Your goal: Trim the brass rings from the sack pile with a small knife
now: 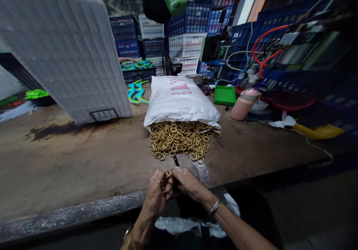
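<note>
My left hand (158,191), at the table's front edge, has its fingers curled round several golden rings (163,186). Close against it on the right, my right hand (188,183) grips a small knife (176,163) with a dark blade pointing up and away. One ring shows between the two hands. Just beyond them, a heap of golden rings (179,140) spills from the open end of a white sack (180,101) with red print, which lies on the table.
A tall whitish ribbed panel (64,52) stands at the left on the wooden table (84,168). Right of the sack are a green tray (225,95), a pink bottle (244,104) and a yellow scoop (319,131). Stacked crates (187,45) stand behind.
</note>
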The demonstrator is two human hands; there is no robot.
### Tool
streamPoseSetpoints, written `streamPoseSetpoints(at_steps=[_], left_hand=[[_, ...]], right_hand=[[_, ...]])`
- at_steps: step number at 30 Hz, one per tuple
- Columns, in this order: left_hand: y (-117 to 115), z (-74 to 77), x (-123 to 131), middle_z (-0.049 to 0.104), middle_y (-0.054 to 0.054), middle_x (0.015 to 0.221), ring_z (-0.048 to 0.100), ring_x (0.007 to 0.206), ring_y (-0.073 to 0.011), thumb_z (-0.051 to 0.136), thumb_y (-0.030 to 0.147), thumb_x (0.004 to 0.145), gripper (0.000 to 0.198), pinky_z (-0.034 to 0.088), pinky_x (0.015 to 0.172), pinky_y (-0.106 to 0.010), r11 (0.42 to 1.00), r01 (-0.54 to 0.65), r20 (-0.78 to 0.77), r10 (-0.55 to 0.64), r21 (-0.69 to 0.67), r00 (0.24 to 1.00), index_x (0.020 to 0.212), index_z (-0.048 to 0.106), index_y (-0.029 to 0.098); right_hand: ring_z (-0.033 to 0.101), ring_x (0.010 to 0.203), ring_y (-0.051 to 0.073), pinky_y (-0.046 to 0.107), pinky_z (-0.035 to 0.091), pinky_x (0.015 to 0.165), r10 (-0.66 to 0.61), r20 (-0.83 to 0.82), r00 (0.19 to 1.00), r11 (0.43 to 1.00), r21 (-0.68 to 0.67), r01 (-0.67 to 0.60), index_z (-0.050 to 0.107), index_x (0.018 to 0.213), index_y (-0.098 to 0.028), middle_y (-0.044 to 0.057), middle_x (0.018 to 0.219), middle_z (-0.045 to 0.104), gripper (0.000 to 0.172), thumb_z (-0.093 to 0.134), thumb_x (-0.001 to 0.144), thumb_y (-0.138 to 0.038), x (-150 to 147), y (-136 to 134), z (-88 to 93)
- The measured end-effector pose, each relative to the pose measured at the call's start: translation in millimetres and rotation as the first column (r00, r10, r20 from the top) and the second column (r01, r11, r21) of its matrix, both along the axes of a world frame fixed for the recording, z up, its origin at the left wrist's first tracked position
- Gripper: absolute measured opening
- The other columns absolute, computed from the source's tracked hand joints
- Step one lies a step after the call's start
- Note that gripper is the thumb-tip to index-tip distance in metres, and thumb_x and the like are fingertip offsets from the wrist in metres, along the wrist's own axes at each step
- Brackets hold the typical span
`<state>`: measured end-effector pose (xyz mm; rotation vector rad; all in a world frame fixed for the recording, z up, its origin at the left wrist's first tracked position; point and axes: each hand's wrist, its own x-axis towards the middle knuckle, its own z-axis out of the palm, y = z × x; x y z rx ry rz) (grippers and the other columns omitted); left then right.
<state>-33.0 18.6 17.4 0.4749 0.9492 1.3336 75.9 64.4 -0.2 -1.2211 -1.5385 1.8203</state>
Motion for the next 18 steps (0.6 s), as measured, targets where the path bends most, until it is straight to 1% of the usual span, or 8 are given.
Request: streamPoseSetpoints(at_steps=[2,5,7,9,11,13,15,18], left_hand=[[0.0,-1.5,-1.4,0.050,0.005,0.052,0.033,0.035,-0.0024,0.061,0.049,0.067,0.037,0.022,0.033,-0.014,0.999,-0.012,-0.021,0.011,-0.033,1.000,0.067,0.041,0.018],[-1.1,-5.3,-3.6,0.050,0.006,0.053,0.032,0.035,-0.0018,0.065,0.045,0.066,0.037,0.021,0.034,-0.014,0.999,-0.032,-0.041,0.031,-0.032,0.999,0.067,0.039,0.018],[-2.3,-7.9,-4.7,0.050,0.005,0.055,0.032,0.036,-0.0015,0.065,0.043,0.066,0.036,0.021,0.034,-0.014,1.000,-0.022,-0.042,0.022,-0.007,0.999,0.066,0.040,0.018],[-3.3,-9.4,-4.8,0.049,0.006,0.055,0.032,0.037,-0.0014,0.066,0.041,0.066,0.035,0.021,0.034,-0.014,1.000,-0.004,-0.041,0.005,0.011,0.999,0.066,0.041,0.017],[-3.8,-9.9,-4.1,0.046,0.007,0.054,0.031,0.037,-0.0014,0.066,0.041,0.066,0.035,0.021,0.034,-0.014,1.000,0.008,-0.040,-0.007,0.022,0.999,0.064,0.040,0.017],[-3.8,-10.2,-3.1,0.044,0.008,0.051,0.030,0.037,-0.0015,0.066,0.041,0.065,0.036,0.021,0.034,-0.014,0.999,0.013,-0.054,-0.011,0.031,0.998,0.064,0.039,0.018],[-3.7,-11.1,-2.7,0.042,0.009,0.048,0.028,0.035,-0.0018,0.067,0.041,0.064,0.036,0.021,0.033,-0.014,0.999,0.008,-0.083,-0.004,0.041,0.997,0.067,0.039,0.019],[-4.5,-14.0,-4.0,0.038,0.012,0.045,0.027,0.033,-0.0028,0.069,0.041,0.062,0.037,0.022,0.032,-0.014,0.999,-0.023,-0.114,0.027,0.041,0.993,0.077,0.041,0.021]], right_hand=[[0.031,0.039,0.006,0.019,0.023,0.039,-0.034,-0.047,0.998,0.999,0.015,0.035,0.052,0.068,-0.016,-0.004,0.052,0.049,0.027,0.044,0.077,-0.040,-1.1,-1.2,-2.0],[0.038,0.046,0.006,0.018,0.029,0.046,-0.091,-0.048,0.995,0.991,0.095,0.095,0.051,0.065,-0.016,-0.005,0.055,0.049,0.017,0.048,0.073,-0.031,-1.1,3.0,-6.7],[0.038,0.048,0.007,0.018,0.029,0.047,-0.111,-0.033,0.993,0.984,0.135,0.114,0.050,0.062,-0.016,-0.005,0.053,0.046,0.017,0.048,0.073,-0.029,-0.6,5.6,-9.5],[0.036,0.048,0.006,0.018,0.028,0.046,-0.090,-0.036,0.995,0.986,0.139,0.094,0.051,0.064,-0.016,-0.005,0.052,0.044,0.020,0.046,0.075,-0.031,-0.2,6.0,-10.2],[0.034,0.045,0.006,0.018,0.025,0.042,-0.026,-0.058,0.998,0.995,0.090,0.031,0.054,0.069,-0.015,-0.005,0.053,0.044,0.022,0.043,0.077,-0.033,-0.3,4.5,-8.8],[0.034,0.044,0.006,0.017,0.024,0.041,0.006,-0.075,0.997,0.999,0.051,-0.002,0.055,0.073,-0.016,-0.005,0.054,0.045,0.018,0.044,0.076,-0.030,-0.7,3.0,-6.0],[0.036,0.047,0.006,0.016,0.027,0.043,-0.024,-0.065,0.998,0.998,0.064,0.029,0.055,0.071,-0.016,-0.006,0.055,0.045,0.014,0.046,0.073,-0.027,-1.1,2.7,-2.7],[0.038,0.050,0.007,0.017,0.030,0.047,-0.099,0.018,0.995,0.983,0.159,0.095,0.053,0.069,-0.016,-0.006,0.054,0.044,0.012,0.048,0.072,-0.027,-0.3,4.5,3.6]])
